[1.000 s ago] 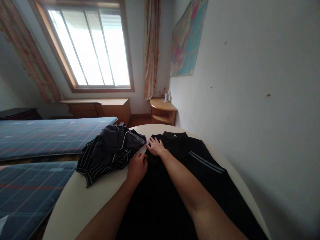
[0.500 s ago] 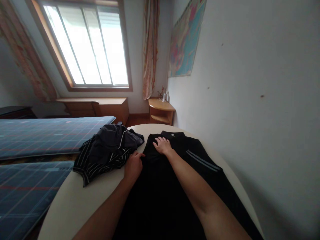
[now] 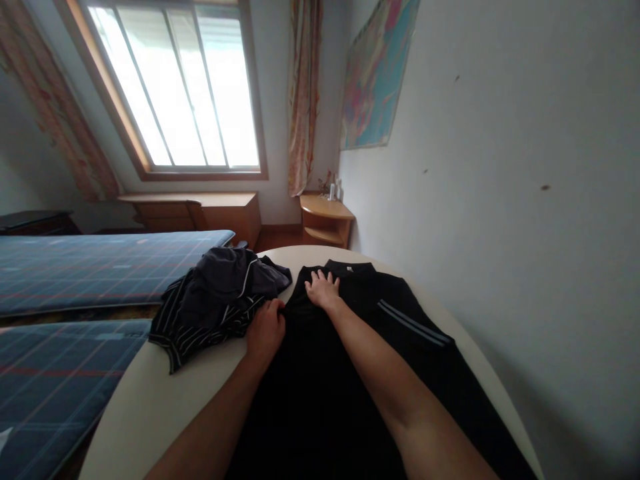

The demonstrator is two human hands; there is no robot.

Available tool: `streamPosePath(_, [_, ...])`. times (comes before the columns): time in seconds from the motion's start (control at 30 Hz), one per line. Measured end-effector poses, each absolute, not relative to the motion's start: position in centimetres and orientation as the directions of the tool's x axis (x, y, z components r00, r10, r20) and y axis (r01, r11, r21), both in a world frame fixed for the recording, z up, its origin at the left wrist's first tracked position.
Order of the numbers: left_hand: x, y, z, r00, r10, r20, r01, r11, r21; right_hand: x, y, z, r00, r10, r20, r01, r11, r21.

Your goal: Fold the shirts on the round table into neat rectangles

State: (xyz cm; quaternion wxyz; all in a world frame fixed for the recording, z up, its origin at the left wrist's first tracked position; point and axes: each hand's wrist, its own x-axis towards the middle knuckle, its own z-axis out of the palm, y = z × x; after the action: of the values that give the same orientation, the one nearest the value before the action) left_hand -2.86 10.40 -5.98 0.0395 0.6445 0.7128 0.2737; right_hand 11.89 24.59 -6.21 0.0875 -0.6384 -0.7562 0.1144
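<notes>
A black long-sleeved top (image 3: 320,387) with a collar and two grey stripes on its right-hand sleeve lies spread out over a round cream table (image 3: 135,413). My right hand (image 3: 323,289) rests flat on it with fingers spread, just left of the collar. At the top's left edge, my left hand (image 3: 267,328) has its fingers curled, pinching the black cloth there; the fingertips are partly hidden. Close beside that hand, on the table's left side, sits a crumpled heap of dark grey and black-and-white striped clothing (image 3: 215,290).
Blue plaid mattresses (image 3: 100,267) lie to the left of the table. A white wall (image 3: 500,267) with a map (image 3: 377,80) runs along the right. Beyond the table stand a wooden desk (image 3: 227,213) and a corner shelf (image 3: 327,208), below a bright window.
My right hand has slid slightly left across the top, its fingers a little more spread. My left hand stays at the top's left edge, its fingers more curled. The view has shifted slightly.
</notes>
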Motion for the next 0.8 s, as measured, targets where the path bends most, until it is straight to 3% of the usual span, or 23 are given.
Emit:
streamPosePath(0.23, [-3.2,10.6,-5.9,-0.235,0.932,0.277,0.884,0.087,0.459,11.1,24.5,-6.1,-0.298,0.951,0.079,0.901,0.308,-0.304])
streamPosePath(0.43, [-3.2,10.3,-6.1,-0.149,0.943,0.298,0.911,0.014,0.412,9.7,26.7,-5.7,-0.307,0.950,0.059,0.894,0.309,-0.325])
streamPosePath(0.67, [-2.7,10.6,-5.7,-0.215,0.930,0.299,0.921,0.091,0.379,9.3,26.5,-6.2,-0.285,0.954,0.090,0.907,0.299,-0.297])
streamPosePath(0.8, [-2.3,10.6,-6.0,-0.075,0.911,0.406,0.952,-0.055,0.301,9.8,25.4,-6.1,-0.294,0.947,0.129,0.912,0.319,-0.260])
